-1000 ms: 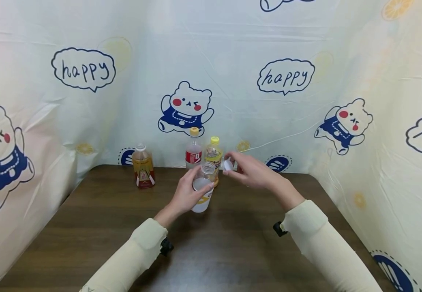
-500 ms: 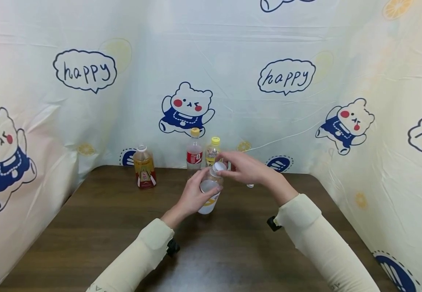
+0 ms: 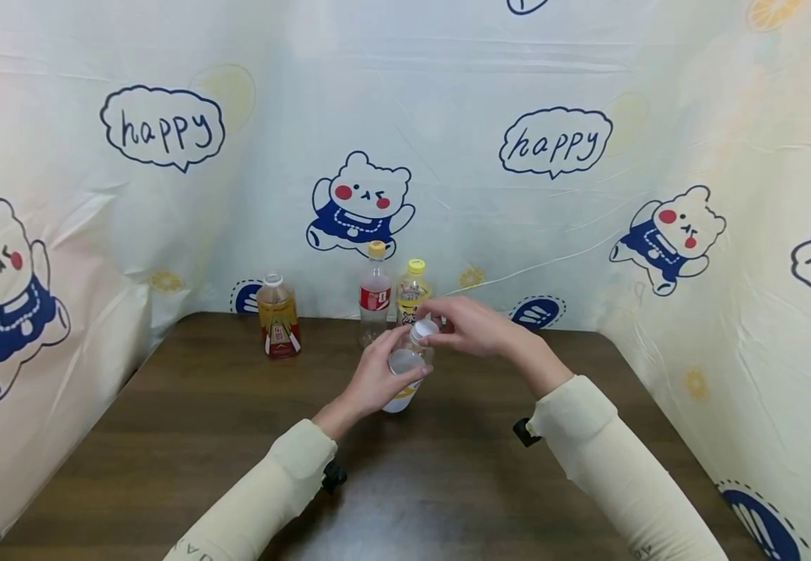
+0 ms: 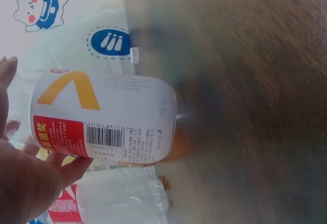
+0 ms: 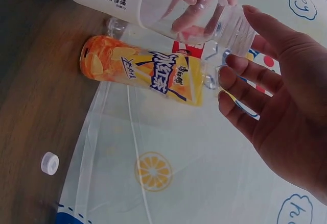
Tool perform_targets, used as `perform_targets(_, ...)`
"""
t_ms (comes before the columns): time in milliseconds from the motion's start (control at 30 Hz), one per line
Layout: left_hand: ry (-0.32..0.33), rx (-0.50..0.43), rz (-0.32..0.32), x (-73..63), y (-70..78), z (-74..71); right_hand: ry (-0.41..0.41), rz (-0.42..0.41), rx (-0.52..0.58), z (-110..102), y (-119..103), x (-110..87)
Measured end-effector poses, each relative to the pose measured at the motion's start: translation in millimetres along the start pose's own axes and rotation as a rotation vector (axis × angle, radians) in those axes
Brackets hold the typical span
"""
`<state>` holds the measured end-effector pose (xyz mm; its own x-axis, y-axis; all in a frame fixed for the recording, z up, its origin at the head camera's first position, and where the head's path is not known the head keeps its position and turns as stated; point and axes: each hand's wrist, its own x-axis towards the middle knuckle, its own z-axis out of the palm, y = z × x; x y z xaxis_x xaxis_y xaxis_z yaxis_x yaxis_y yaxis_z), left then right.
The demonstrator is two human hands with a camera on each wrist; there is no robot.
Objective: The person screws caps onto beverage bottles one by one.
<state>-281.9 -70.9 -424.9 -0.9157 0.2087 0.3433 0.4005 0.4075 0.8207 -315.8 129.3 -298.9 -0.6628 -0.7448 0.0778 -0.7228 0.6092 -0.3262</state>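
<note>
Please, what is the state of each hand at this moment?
Left hand: grip closed, holding the white-labelled bottle.
Right hand: grip closed, pinching the white cap at that bottle's mouth.

Left arm (image 3: 272,483) and right arm (image 3: 622,467) extended forward, angled inward. Left hand (image 3: 379,374) curled in grip, some of it apparently hidden. Right hand (image 3: 471,327) held just beside, thumb (image 5: 271,26) and fingertips (image 5: 235,62) pinched.

the backdrop (image 3: 450,93) reads "happy", yellow label (image 5: 176,77) "冰红茶", white bottle (image 5: 134,3) seemingly "维他命水".
</note>
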Motion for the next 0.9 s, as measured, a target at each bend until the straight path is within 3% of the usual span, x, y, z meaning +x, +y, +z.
perform_targets(567,0.014,-0.011,-0.001,-0.8,3.8,0.2,-0.04,0.019,-0.012,-5.9,-5.3,-5.8)
perform_targets(767,0.0,-0.017,-0.018,-1.2,3.6,-0.5,-0.018,0.109,-0.136,-6.9,-10.7,-8.1)
perform_targets(900,-0.011,-0.014,-0.016,-1.2,5.0,0.3,0.007,0.104,-0.234,-5.6,-14.6,-6.0)
